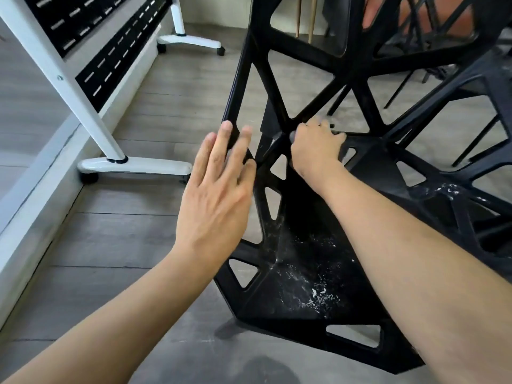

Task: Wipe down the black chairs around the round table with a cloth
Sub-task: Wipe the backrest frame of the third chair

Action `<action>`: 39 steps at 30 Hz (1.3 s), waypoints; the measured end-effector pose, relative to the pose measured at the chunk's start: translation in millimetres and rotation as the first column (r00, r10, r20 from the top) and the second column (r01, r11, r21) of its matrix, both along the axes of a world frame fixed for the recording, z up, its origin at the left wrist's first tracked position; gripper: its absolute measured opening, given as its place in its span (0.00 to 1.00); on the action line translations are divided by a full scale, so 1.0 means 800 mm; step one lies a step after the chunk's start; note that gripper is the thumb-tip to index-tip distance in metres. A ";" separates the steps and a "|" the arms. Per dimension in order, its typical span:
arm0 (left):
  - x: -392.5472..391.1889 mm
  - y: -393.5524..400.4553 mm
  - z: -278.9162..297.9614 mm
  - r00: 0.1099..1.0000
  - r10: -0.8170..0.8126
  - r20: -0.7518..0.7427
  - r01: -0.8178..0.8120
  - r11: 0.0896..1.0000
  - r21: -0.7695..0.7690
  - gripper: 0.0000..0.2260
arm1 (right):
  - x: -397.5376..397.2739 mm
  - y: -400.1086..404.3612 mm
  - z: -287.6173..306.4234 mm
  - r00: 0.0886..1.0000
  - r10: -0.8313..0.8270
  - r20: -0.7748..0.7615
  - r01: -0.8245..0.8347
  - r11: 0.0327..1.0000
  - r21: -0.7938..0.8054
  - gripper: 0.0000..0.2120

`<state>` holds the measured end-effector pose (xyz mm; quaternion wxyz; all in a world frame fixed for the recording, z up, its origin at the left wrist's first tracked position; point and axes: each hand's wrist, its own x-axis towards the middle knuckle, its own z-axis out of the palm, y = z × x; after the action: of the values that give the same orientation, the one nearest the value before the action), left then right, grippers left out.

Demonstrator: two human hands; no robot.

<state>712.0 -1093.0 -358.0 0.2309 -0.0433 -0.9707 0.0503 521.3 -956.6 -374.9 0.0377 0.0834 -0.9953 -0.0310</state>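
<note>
The fingers (322,126) of the right hand (315,149) are curled down over something at the join of seat and backrest of the black chair (304,273), just right of picture centre. A small grey bit shows at the thumb side of the fist, at about 9 o'clock from the knuckles; whether that is the cloth, and whether the fingers clamp it or the chair strut, cannot be told. The left hand (216,195) lies at 8 o'clock from the right one, flat and relaxed, its fingers (225,134) straight and slightly spread, their tips against the left edge bar of the chair's backrest, gripping nothing.

The chair fills the middle and right of the view. Its backrest is an open lattice of black struts with triangular gaps, rising toward 12 o'clock. Its seat runs down toward 5 o'clock, a faceted black panel with triangular cut-outs, flecked with white dust and crumbs near its centre. Both bare forearms reach in from the bottom edge, the right one crossing over the seat.

A second black lattice chair (471,112) stands at 2 o'clock, close beside the first. At 10 o'clock stands a white frame on castors (110,151) carrying black slotted panels. Grey wood-look floor (138,231) lies beneath everything.
</note>
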 end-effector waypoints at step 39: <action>-0.008 -0.005 0.000 0.980 -0.163 -0.114 0.184 0.961 0.206 0.09 | 0.311 0.010 -0.005 0.982 0.165 -0.096 -0.190 0.781 -0.594 0.19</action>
<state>705.4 -1096.9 -357.7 0.2843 -0.1004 -0.9506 -0.0736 769.8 -948.3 -378.6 0.0841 0.1598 -0.9404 0.2881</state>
